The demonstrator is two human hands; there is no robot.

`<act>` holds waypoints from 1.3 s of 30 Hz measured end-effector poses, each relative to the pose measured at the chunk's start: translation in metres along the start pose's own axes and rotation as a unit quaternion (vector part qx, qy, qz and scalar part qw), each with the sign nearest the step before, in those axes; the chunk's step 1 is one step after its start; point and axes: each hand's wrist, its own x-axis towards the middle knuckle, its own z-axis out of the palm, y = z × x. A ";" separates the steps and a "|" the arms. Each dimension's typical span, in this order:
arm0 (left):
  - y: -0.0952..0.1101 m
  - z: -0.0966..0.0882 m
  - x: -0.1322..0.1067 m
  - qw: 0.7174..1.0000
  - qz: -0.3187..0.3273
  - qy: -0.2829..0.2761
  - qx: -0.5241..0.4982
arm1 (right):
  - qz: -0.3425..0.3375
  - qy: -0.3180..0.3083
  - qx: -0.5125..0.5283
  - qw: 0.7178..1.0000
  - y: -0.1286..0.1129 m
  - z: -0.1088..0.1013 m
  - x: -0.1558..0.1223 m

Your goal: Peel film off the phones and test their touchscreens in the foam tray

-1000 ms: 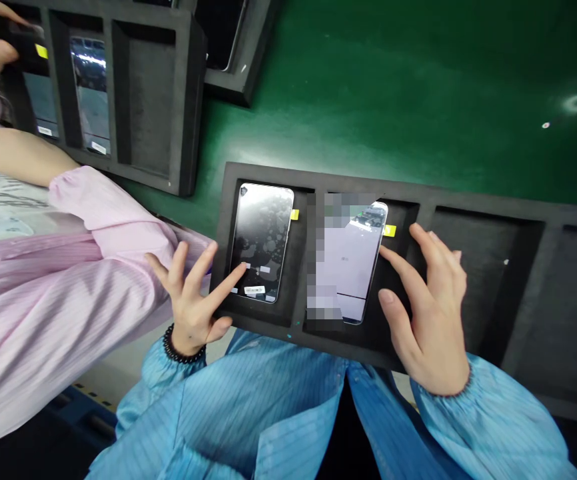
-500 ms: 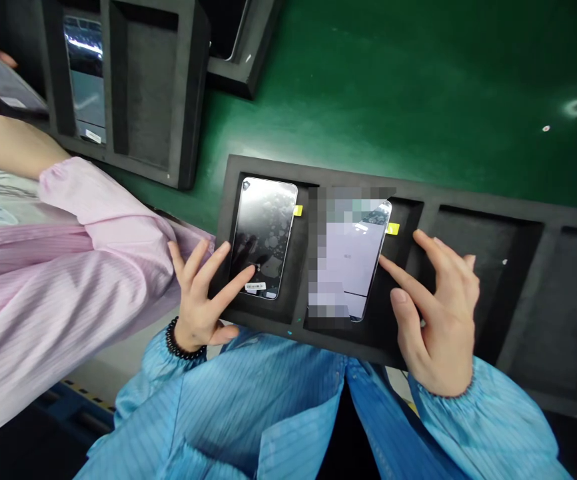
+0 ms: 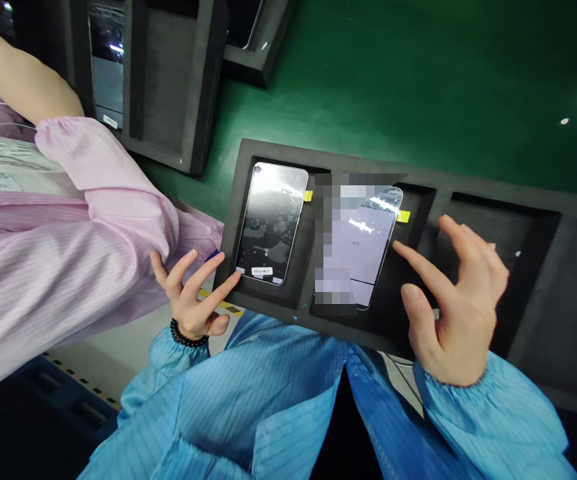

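Note:
A black foam tray [image 3: 421, 183] with several pockets lies on the green table in front of me. A dark-screened phone [image 3: 272, 223] fills its leftmost pocket, and a phone with a lit pale screen [image 3: 363, 243] lies in the pocket beside it. Each has a small yellow tab at its upper right. My left hand [image 3: 192, 297] is open, fingers spread, its index fingertip at the tray's edge by the dark phone's lower left corner. My right hand [image 3: 451, 300] is open too, index finger reaching to the lit phone's right edge, other fingers over the tray's rib.
A co-worker's pink sleeve [image 3: 68, 227] and bare forearm [image 3: 18, 77] press in at the left. A second foam tray [image 3: 166, 80] holding a phone lies beyond them, a third tray [image 3: 251, 40] behind. Green tabletop [image 3: 418, 80] stretches to the right.
My left index finger slid off the dark phone's lower screen down to the tray's edge. My right hand shifted slightly right. The co-worker's arm rose toward the far tray.

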 end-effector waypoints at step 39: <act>0.007 -0.004 0.000 0.997 -0.040 0.054 0.030 | -0.112 -0.062 -0.116 0.985 -0.014 0.013 0.010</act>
